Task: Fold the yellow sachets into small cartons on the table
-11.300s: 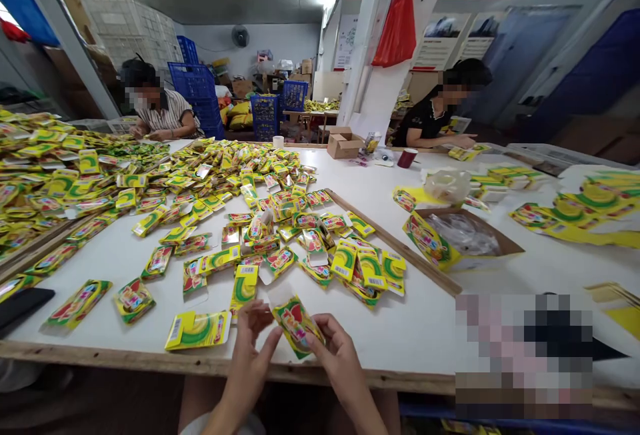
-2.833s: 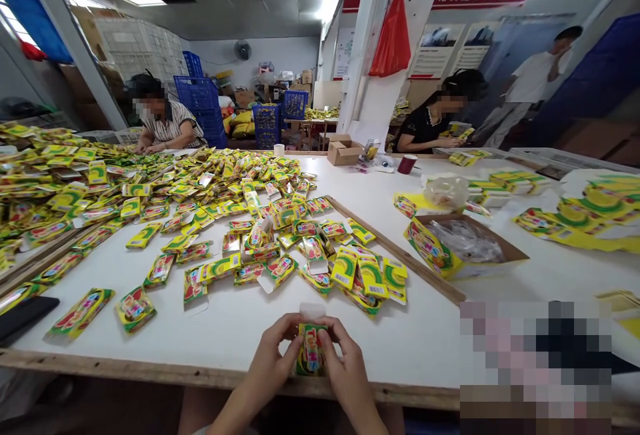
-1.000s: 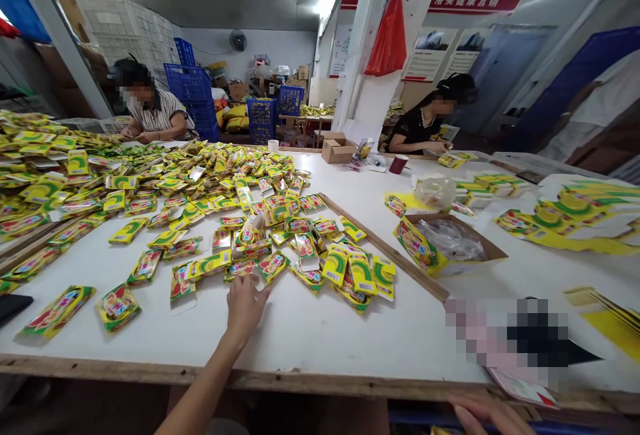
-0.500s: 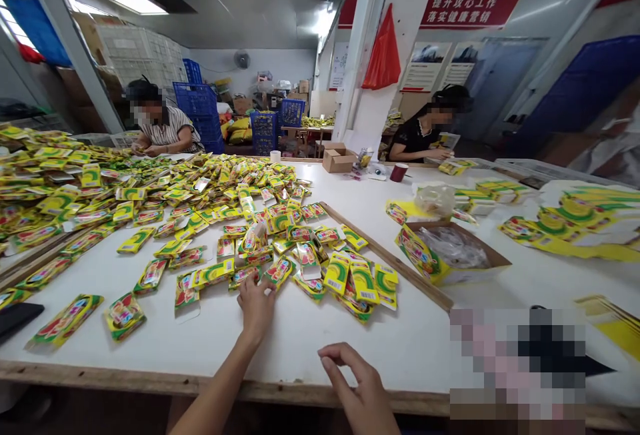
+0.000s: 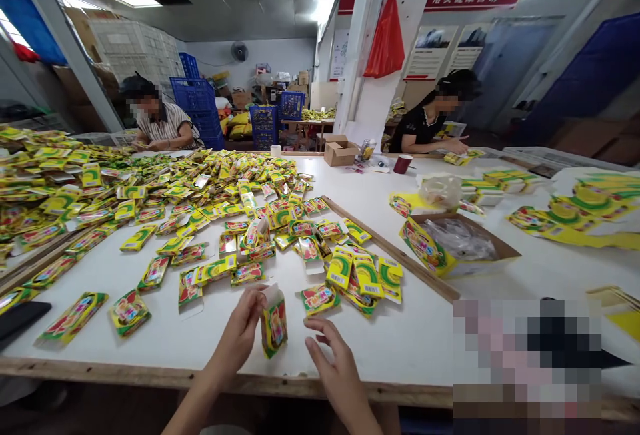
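Between the fingers of my left hand (image 5: 243, 325) is a small yellow and green printed carton (image 5: 275, 327), gripped near its top and held upright over the white table (image 5: 200, 345). A pale flap stands up at the carton's upper end. My right hand (image 5: 333, 355) is a little to the right, its thumb and fingers apart, touching nothing. Just beyond it lies another carton (image 5: 320, 298) with its printed face up. More cartons (image 5: 367, 275) overlap in a loose cluster to the right, some showing barcodes.
A large heap of cartons (image 5: 165, 182) covers the table's left side. A wooden strip (image 5: 390, 248) runs diagonally, with an open box of clear plastic bags (image 5: 455, 245) beyond it. Two people (image 5: 163, 118) work across the table. Flat printed sheets (image 5: 580, 215) lie at right.
My left hand has picked up a carton from the cluster and drawn it nearer, turned upright. My right hand has moved slightly left and forward, its fingers opening.
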Tool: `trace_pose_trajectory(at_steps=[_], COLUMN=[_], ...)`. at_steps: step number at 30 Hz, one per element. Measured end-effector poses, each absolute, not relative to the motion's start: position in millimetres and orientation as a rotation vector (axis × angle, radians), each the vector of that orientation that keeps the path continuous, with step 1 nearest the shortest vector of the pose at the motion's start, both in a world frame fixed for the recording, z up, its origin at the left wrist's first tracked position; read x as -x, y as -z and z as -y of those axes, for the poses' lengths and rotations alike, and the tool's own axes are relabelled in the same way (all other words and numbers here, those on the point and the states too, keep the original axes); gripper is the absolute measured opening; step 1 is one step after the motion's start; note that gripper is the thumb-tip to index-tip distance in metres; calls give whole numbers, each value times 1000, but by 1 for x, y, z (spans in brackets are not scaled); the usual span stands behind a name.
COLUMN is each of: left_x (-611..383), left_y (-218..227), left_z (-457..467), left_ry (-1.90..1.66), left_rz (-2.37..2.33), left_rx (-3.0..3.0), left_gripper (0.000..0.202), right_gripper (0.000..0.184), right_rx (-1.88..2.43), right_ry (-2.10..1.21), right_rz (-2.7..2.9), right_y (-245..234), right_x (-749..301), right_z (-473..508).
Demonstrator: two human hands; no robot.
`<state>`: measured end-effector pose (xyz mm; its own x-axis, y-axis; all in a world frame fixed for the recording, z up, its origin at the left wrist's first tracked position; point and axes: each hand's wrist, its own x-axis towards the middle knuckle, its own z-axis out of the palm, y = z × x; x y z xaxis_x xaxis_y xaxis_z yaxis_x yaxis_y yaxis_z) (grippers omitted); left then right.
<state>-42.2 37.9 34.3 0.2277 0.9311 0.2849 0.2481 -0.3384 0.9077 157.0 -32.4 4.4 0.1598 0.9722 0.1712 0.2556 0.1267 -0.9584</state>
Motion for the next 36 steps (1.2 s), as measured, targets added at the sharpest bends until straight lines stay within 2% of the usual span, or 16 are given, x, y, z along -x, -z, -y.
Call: trace_pose_trajectory(at_steps=[5, 7, 12, 18, 22, 25, 29, 36], left_x=[24, 21, 21, 15, 8, 5, 5, 1], left_y=[-29, -23, -10, -16, -13, -8, -13, -21], left_z=[-21, -17, -10, -13, -12, -8, -6, -5], left_ry=[-1090, -1115, -1014, -937, -1067, -1164, -1112, -1154], left_rz=[-959, -914, -895, -939, -915, -926, -956, -1031], left_rx=[-1561, -1475, -1418, -1636, -1639, -1552, -1622, -1597], left_gripper=[18, 14, 27, 13, 13, 20, 18, 15], right_gripper=[33, 32, 25, 21, 17, 24, 16, 15], right_rx=[1161, 1156, 1251, 1297, 1267, 1260, 1253, 1290], right_ry=[-1012, -974, -895, -712, -679, -684, -691, -656], right_rz=[1123, 1089, 1240, 1413, 1335, 1238, 1385, 1383], right_y=[4, 7, 6, -12, -12, -9, -15, -19], right_x=[-125, -123, -137, -152, -151, -149, -150, -145], right_z=[22, 23, 28, 19, 13, 14, 20, 24])
